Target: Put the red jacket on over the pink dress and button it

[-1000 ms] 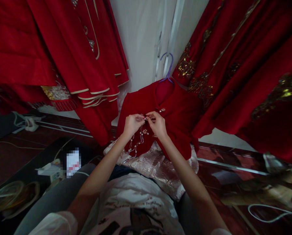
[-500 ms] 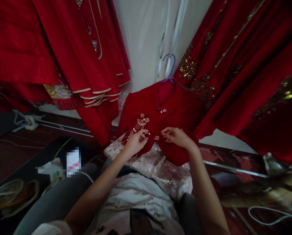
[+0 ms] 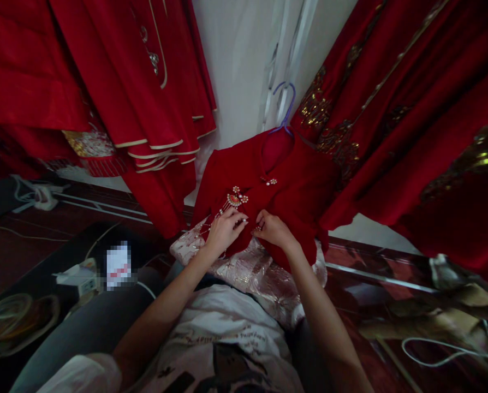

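A red jacket (image 3: 309,174) with a stand-up collar hangs in front of me on a purple hanger (image 3: 287,109). My left hand (image 3: 224,230) is closed at its left front edge, fingertips pinched on a small pearl button (image 3: 244,220). Across the opening, my right hand (image 3: 273,229) pinches the other front edge at a flower-shaped button (image 3: 257,229), partly covered by its fingers. Above them sits a beaded fan-shaped brooch (image 3: 234,199) with hanging strands. Nearer the collar is another pearl flower button (image 3: 272,182). Shiny pale pink brocade (image 3: 252,267) lies under the hem, over my lap.
Red garments with pale piping (image 3: 146,109) hang at left; red garments with gold sequins (image 3: 375,125) hang at right. A white power strip (image 3: 80,277) is on a dark surface at lower left. A white cable (image 3: 432,360) loops at lower right.
My right hand has moved left and in, onto the flower-shaped button. My left hand stays by the left front edge, its fingers curled further over. The view has shifted slightly.
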Action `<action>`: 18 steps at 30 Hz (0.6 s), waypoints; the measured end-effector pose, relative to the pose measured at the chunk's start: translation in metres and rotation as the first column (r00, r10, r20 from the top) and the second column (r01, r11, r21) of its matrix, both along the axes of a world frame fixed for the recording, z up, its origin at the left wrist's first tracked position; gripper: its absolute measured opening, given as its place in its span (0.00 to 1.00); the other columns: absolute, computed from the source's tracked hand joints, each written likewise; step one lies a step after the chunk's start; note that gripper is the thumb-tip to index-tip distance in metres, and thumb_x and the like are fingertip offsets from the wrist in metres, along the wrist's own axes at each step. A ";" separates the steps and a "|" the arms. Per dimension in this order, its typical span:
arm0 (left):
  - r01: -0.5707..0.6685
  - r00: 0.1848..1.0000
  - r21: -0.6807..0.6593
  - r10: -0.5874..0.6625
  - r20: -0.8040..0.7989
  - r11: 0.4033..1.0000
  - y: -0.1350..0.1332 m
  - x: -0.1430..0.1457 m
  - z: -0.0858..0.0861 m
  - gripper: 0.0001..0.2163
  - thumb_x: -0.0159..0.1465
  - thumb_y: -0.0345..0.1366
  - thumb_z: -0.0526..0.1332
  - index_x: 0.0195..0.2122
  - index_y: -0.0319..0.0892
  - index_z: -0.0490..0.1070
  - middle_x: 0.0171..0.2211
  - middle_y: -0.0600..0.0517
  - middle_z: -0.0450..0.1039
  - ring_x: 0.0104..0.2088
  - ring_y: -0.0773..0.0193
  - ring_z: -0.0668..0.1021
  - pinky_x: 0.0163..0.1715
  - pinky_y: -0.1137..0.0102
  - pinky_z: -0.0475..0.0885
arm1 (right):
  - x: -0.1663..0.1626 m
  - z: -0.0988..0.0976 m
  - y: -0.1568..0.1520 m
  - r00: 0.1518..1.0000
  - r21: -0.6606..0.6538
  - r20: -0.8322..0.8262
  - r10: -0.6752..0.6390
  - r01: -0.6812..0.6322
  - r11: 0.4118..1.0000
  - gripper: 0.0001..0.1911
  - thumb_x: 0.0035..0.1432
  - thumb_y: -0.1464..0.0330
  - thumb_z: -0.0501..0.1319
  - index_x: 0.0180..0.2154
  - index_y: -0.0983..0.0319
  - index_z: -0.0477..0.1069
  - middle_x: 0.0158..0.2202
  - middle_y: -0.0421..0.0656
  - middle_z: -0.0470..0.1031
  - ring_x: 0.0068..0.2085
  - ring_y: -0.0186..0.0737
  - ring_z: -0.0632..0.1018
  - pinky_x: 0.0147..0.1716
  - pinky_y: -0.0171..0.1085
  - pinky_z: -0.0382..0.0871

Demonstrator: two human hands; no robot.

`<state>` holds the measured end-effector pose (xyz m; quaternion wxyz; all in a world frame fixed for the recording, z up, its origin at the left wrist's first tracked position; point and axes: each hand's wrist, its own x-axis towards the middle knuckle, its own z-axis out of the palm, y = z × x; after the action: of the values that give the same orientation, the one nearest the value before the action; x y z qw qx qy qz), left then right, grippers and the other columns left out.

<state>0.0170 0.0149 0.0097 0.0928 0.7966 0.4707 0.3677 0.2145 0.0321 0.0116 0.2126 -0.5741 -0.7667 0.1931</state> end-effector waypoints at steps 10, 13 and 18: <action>-0.015 0.948 -0.157 0.064 0.312 0.988 0.001 0.006 -0.010 0.05 0.58 0.30 0.62 0.36 0.43 0.73 0.33 0.54 0.78 0.25 0.69 0.78 0.28 0.75 0.71 | 0.019 0.025 -0.007 0.852 -0.181 -0.469 0.233 -0.351 0.919 0.15 0.47 0.62 0.70 0.34 0.63 0.72 0.27 0.40 0.76 0.29 0.34 0.76 0.31 0.33 0.71; -0.052 0.960 -0.097 0.077 0.270 0.994 -0.001 0.009 -0.010 0.04 0.58 0.31 0.62 0.34 0.43 0.73 0.34 0.54 0.78 0.25 0.70 0.77 0.30 0.74 0.71 | 0.012 0.029 -0.008 0.842 -0.052 -0.502 0.197 -0.257 0.965 0.13 0.49 0.62 0.68 0.34 0.63 0.73 0.30 0.42 0.78 0.32 0.34 0.77 0.34 0.34 0.72; 0.017 0.920 -0.184 0.056 0.387 0.983 -0.002 0.010 -0.007 0.04 0.59 0.33 0.62 0.36 0.43 0.72 0.32 0.54 0.78 0.28 0.68 0.80 0.30 0.74 0.74 | -0.004 0.026 -0.004 0.848 0.075 -0.507 0.154 -0.134 0.988 0.11 0.51 0.64 0.68 0.34 0.62 0.74 0.32 0.42 0.78 0.34 0.36 0.79 0.37 0.35 0.72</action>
<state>0.0266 0.0130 0.0026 0.2543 0.6907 0.4826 0.4748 0.2105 0.0285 0.0380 0.4037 -0.4394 -0.7271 0.3394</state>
